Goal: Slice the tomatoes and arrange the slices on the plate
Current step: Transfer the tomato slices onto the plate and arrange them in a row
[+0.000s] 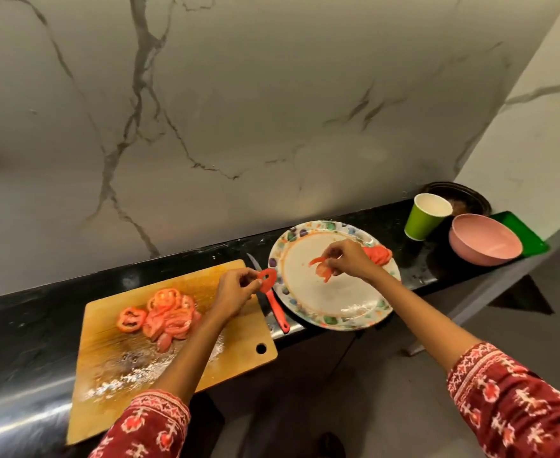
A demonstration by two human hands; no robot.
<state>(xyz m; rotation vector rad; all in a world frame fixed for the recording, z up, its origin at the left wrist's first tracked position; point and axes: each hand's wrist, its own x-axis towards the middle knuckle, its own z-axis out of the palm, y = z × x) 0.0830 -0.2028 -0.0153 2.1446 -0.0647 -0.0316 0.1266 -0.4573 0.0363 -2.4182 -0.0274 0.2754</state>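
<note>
Right hand [346,259] and left hand [235,290] each pinching a tomato slice [267,280]; no legible writing.

left hand [235,292]: fingers pinched, arm extended | right hand [349,259]: fingers pinched, palm down

We have one wide-angle head view, looking forward and down at close range over the counter [24,325] toward the marble wall [239,110].
</note>
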